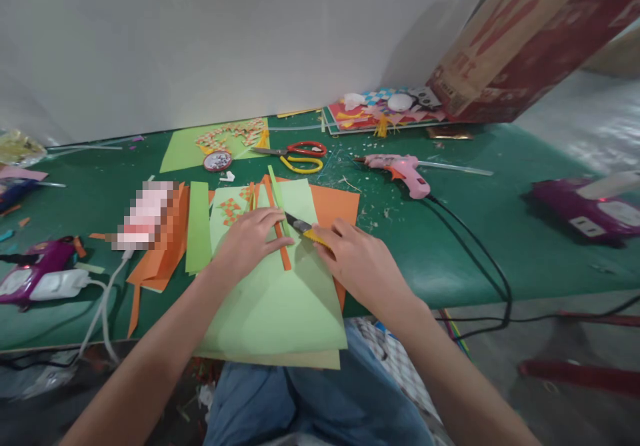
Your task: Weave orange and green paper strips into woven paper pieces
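My right hand [360, 256] is closed around the yellow handle of a utility knife [303, 226], its dark blade pointing left at the strips. Beneath my left hand [250, 236], an orange paper strip [285, 256] and a light green paper strip [275, 189] are pinched and held against the paper. The strips lie over a stack of pale green paper sheets [280, 313] at the table's front edge. Small orange-and-green woven paper pieces [231, 211] rest on the upper left of the stack. Part of the strips is hidden by my left fingers.
Scissors [290, 153] with red and yellow handles lie behind the stack. A pink glue gun [400, 171] sits to the right, its cord running off the front edge. Orange paper [163, 253] and a purple power strip [40, 273] are at left. A cardboard box [530, 39] stands at back right.
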Demonstrator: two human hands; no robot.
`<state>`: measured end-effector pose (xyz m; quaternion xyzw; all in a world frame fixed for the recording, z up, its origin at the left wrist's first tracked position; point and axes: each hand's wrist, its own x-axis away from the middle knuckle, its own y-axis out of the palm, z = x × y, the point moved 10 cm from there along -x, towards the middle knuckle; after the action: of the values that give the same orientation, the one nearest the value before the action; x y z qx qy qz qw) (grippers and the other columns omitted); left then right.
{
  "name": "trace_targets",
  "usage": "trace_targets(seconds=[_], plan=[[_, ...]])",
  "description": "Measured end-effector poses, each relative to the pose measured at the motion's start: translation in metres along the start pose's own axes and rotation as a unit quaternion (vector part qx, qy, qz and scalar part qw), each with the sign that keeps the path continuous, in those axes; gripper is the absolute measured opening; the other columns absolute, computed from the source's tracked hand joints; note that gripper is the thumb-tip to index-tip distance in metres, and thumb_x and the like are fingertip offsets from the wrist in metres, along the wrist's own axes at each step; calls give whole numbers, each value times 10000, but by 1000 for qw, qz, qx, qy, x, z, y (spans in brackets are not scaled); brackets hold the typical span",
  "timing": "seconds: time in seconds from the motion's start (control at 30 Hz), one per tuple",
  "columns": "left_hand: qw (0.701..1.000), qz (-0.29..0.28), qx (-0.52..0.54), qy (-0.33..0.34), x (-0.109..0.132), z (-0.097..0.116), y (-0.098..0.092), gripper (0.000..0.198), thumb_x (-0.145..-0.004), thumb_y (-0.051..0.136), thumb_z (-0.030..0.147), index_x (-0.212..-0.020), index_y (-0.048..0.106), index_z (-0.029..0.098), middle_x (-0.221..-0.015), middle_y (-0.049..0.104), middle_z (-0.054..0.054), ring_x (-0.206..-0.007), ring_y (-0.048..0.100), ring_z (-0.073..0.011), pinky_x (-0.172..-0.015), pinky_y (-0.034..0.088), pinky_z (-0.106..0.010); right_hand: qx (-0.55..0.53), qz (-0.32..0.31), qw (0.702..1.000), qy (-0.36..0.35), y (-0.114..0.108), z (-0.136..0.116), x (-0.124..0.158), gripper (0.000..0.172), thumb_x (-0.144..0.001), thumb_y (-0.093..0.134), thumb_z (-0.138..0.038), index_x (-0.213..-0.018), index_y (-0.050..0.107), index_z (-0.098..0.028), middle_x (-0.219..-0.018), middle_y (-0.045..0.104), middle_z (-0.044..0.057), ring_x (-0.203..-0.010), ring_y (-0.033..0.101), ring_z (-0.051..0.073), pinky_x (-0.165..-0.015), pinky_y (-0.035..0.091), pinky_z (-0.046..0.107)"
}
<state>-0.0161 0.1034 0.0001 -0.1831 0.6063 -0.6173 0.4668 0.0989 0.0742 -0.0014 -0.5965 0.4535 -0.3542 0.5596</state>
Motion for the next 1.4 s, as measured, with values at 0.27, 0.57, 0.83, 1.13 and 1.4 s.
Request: trace_targets(seconds=[0.27,0.57,0.83,1.13,1.4], plan=[[997,34,-27,71,2,16,-8,325,-935,442,384,-1005,634,131,-1050,702,-88,-1076,615,-235,-943,478,-389,25,53,998,-36,-4,-4,13,322,-916,476,-231,-1196,628,-185,-888,644,79,-756,641,171,-557,417,248],[997,12,-17,76,3,21,-8,450,-869,474,534,-1013,637,140,-1032,696,-102,-1016,628,-238,-886,506,-382,23,153,984,-93,-15,-12,43,279,-909,477,-204,-1110,665,-160,-796,630,60,-644,619,147,-530,396,249],[999,-24,-19,9,3,4,0,583,-824,492,608,-1139,623,136,-1232,643,-107,-1182,567,-244,-1022,442,-394,24,124,990,-71,-12,-9,37,277,-886,516,-206,-1113,668,-163,-811,637,48,-641,631,152,-515,399,256],[1000,-11,-22,18,3,6,-2,558,-820,515,594,-1125,629,140,-1205,659,-110,-1148,592,-249,-993,465,-403,32,10,999,-12,-1,-5,14,328,-930,447,-237,-1209,617,-203,-920,652,74,-771,662,174,-541,405,248],[999,-2,-30,19,3,6,-2,529,-814,543,576,-1109,626,146,-1192,664,-110,-1137,599,-250,-982,477,-401,32,-33,999,10,0,-5,0,341,-945,417,-238,-1244,580,-213,-974,646,88,-858,653,184,-564,420,246]])
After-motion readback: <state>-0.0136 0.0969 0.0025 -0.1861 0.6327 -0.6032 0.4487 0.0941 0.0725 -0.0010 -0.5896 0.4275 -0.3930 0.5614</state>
